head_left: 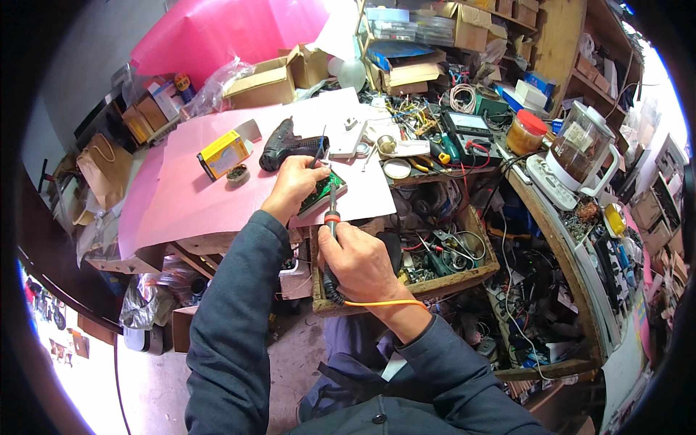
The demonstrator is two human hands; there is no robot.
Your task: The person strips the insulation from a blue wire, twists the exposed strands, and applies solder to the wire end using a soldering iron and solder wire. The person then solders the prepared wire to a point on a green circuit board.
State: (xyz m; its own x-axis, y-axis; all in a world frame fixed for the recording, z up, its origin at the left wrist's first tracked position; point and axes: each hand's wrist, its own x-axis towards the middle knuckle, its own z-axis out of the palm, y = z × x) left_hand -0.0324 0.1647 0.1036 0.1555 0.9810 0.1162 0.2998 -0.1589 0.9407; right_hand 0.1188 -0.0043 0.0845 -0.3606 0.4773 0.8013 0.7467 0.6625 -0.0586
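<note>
My right hand (360,255) grips a soldering iron (331,220) with a red and black handle. Its metal tip points down at a green circuit board (325,187) in a light-coloured frame on the pink sheet. My left hand (296,183) is closed above the board's left part and covers some of it. From its fingers rises a thin dark stick-like thing (320,147), its kind unclear. Just beyond lies a black, pistol-shaped tool body (286,145). Left of that are a small round tin (237,175) with dark contents and a yellow box (223,154).
Below the table's edge, an open wooden drawer (464,279) holds tools and wires. A meter (469,125) with red leads, pliers (420,164) and loose wires crowd the right side. Farther right stand a red-lidded jar (525,131) and a glass jug (581,148).
</note>
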